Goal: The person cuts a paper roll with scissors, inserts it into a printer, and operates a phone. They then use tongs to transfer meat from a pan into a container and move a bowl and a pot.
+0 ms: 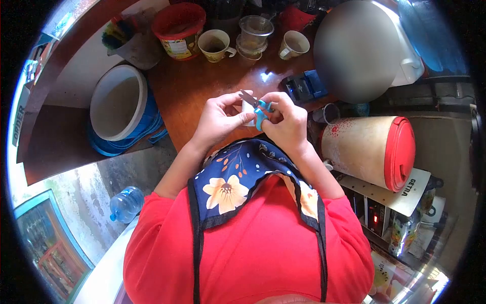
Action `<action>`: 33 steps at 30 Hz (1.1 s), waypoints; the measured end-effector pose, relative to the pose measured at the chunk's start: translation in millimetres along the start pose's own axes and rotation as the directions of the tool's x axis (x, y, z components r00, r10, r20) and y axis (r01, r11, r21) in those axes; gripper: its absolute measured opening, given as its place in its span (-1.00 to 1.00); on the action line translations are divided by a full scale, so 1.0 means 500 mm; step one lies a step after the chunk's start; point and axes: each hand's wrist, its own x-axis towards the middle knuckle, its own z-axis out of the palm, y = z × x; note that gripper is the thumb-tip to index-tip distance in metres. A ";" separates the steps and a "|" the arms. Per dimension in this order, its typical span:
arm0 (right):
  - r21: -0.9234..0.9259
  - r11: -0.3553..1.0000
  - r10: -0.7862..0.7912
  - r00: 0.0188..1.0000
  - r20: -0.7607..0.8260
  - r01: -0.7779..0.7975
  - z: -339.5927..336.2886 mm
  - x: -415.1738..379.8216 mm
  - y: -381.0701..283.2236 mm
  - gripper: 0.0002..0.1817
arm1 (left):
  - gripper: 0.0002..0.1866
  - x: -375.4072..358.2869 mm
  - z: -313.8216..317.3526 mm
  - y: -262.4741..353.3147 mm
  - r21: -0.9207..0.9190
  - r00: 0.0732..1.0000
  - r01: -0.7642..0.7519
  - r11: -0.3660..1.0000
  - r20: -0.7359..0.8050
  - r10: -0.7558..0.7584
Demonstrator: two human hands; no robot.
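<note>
Blue-handled scissors [260, 119] in right fingers [279, 98], "GETRA" panel [409, 188], "ORDER" sign [18, 124]

a mug [215, 54] stands between a red tub [177, 48] (labelled) and clear containers [253, 41].

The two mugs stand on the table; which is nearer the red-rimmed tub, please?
The mug on the picture's left, just beside the red-rimmed tub; the other mug stands beyond the stacked clear containers.

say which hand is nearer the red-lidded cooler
Right. The right hand is left of the red-lidded cooler; the left hand is farther left, past the scissors.
</note>
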 end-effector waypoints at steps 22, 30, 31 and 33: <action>0.326 0.873 0.267 0.915 0.304 -0.363 -0.006 -0.006 0.037 -0.53 | -0.43 -0.019 -0.038 -0.030 -0.474 0.956 0.291 0.831 0.180 -0.232; 0.580 0.096 -0.017 0.581 0.814 -0.809 0.005 -0.061 0.025 -0.15 | -0.48 -0.017 -0.046 -0.029 -0.552 0.998 0.063 0.832 0.047 -0.044; 0.542 0.079 -0.023 0.542 0.840 -0.837 0.004 -0.062 0.022 -0.08 | -0.48 -0.016 -0.047 -0.031 -0.552 0.998 0.061 0.832 0.046 -0.042; 0.509 0.023 -0.042 0.508 0.860 -0.860 0.001 -0.064 0.019 -0.08 | -0.48 -0.013 -0.048 -0.038 -0.561 0.999 0.013 0.827 0.047 0.016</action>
